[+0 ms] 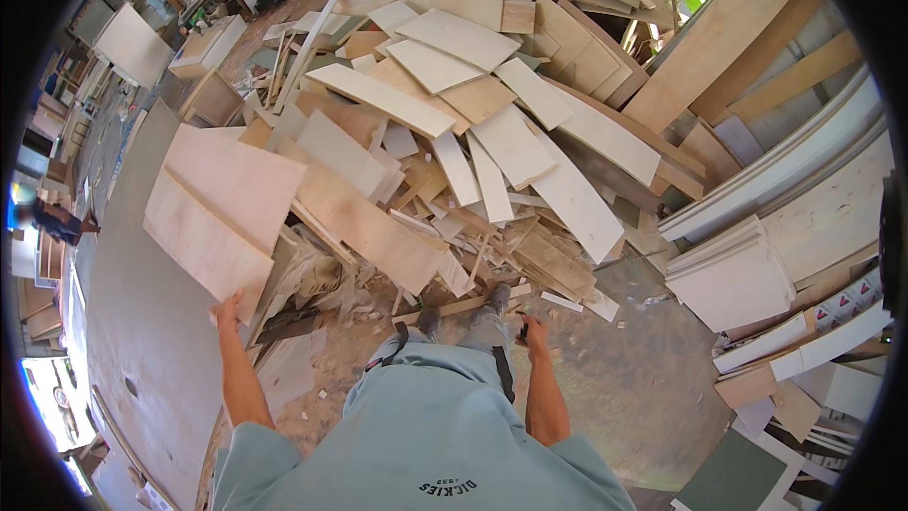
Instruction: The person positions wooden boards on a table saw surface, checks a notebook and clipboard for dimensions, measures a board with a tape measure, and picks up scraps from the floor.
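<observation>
1 pink board (203, 232) lies at the left edge of the pile (435, 118); the left hand (227, 310) grips its near corner, best kept firm. the right hand (532, 331) curls its fingers, contents unclear.

The shirt (426, 431) is pale blue-green with dark lettering. The boards (227, 194) are pinkish tan, the offcuts (388, 99) cream and tan, the sheet (142, 293) grey, the panel (730, 473) dull green edged with white.
</observation>
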Tool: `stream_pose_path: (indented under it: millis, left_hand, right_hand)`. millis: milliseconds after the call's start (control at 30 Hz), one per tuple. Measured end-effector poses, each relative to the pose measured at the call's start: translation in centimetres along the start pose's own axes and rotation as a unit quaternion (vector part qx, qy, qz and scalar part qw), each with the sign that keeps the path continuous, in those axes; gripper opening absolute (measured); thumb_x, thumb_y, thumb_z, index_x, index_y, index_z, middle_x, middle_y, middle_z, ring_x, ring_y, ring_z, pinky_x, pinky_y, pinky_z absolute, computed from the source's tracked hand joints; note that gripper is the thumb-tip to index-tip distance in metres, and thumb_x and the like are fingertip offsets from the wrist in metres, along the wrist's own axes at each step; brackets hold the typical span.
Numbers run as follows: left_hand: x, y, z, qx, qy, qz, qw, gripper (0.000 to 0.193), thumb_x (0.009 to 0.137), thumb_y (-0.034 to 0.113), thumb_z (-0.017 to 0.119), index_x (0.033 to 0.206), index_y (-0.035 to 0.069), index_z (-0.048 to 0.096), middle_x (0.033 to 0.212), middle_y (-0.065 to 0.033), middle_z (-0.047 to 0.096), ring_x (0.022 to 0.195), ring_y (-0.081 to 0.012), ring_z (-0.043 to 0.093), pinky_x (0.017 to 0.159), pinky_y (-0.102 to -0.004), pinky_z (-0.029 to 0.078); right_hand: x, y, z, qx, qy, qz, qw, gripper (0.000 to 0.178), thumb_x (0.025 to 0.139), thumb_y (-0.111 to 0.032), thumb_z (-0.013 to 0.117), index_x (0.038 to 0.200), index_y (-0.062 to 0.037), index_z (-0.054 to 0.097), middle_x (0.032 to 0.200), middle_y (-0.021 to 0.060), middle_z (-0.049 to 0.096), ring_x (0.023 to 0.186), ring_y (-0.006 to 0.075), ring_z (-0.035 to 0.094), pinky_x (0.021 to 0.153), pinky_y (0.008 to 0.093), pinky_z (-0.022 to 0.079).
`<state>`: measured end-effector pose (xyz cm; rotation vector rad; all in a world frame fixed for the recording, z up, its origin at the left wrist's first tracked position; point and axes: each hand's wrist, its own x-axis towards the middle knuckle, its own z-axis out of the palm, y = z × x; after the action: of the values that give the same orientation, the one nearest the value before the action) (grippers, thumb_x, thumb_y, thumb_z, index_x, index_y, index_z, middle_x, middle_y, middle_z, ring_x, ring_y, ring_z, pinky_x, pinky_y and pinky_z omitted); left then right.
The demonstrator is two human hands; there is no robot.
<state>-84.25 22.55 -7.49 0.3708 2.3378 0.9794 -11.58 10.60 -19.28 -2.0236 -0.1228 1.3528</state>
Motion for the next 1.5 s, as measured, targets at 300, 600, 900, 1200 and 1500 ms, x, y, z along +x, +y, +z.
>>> stream_pose_path:
  millis: [300,600,900,1200,1500]
  left_hand:
    - [-2.1,0.9,5.8,0.253,0.222,0.028,0.941,0.085,0.07,0.038,0.07,0.131,-0.011,0.037,0.134,-0.033,0.042,0.123,-0.0425,0.046,0.1,-0.05,0.038]
    - [-17.5,2.1,15.4,0.195,0.348,0.136,0.907,0.079,0.082,0.037,0.067,0.142,0.006,0.025,0.144,-0.0286,0.024,0.137,-0.0407,0.021,0.1,-0.0589,0.026]
    - [-26.3,-15.0,19.8,0.196,-0.156,-0.017,0.968,0.038,0.085,0.019,0.058,0.119,0.002,0.058,0.113,-0.0214,0.063,0.099,-0.0324,0.063,0.079,-0.0394,0.051]
    - [-33.9,-22.3,20.8,0.468,-0.424,0.257,0.731,0.027,0.084,0.025,0.063,0.094,0.001,0.07,0.085,-0.015,0.069,0.073,-0.0255,0.067,0.067,-0.0415,0.053]
    - [-29.3,-11.2,28.7,0.144,-0.266,0.054,0.952,0.019,0.079,0.017,0.065,0.083,-0.001,0.066,0.075,-0.0131,0.067,0.059,-0.0213,0.063,0.054,-0.0334,0.05]
  right_hand:
    - [2.2,7.5,-17.5,-0.106,0.173,0.045,0.978,0.027,0.077,-0.026,0.067,0.084,-0.0011,0.058,0.062,0.0088,0.052,0.044,0.0232,0.054,0.039,0.0378,0.048]
    - [2.5,5.1,-18.3,-0.128,0.099,0.073,0.984,0.037,0.078,-0.029,0.07,0.084,0.0053,0.058,0.067,0.0125,0.059,0.047,0.022,0.059,0.039,0.0381,0.048]
    - [5.5,-5.4,-14.2,-0.275,-0.002,-0.045,0.96,0.046,0.077,-0.04,0.068,0.085,0.0052,0.064,0.075,0.0155,0.065,0.06,0.0242,0.065,0.053,0.0382,0.051]
    - [9.8,-8.9,-13.5,-0.319,-0.098,-0.04,0.942,0.051,0.077,-0.044,0.068,0.079,0.0063,0.064,0.069,0.0156,0.064,0.052,0.023,0.064,0.048,0.0344,0.053]
    - [9.0,-6.0,-14.1,-0.414,-0.088,-0.108,0.9,0.052,0.073,-0.05,0.066,0.066,0.0017,0.069,0.064,0.018,0.066,0.062,0.0306,0.067,0.063,0.0395,0.052]
